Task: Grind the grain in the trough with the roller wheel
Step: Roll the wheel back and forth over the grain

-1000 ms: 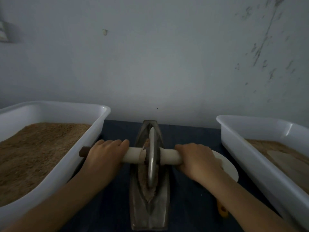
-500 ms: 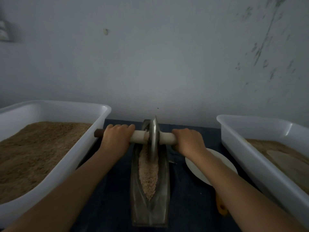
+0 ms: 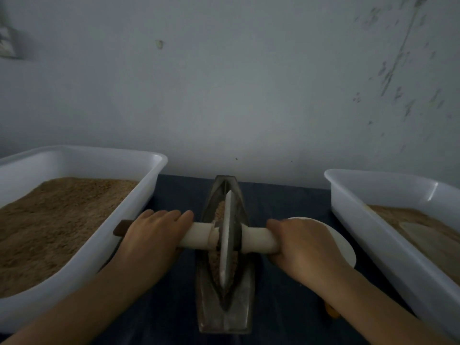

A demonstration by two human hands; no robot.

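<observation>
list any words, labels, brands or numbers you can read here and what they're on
None can be read.
White tubs, trough, roller wheel: no print shows.
Object on the wall at far left: cut off and too blurred to tell whether it bears text.

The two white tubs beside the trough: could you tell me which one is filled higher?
The left tub, beside the left hand, is fuller: its brown meal rises near the rim, while the right tub holds a low layer.

Head cam, fwd-down, close-up.
</observation>
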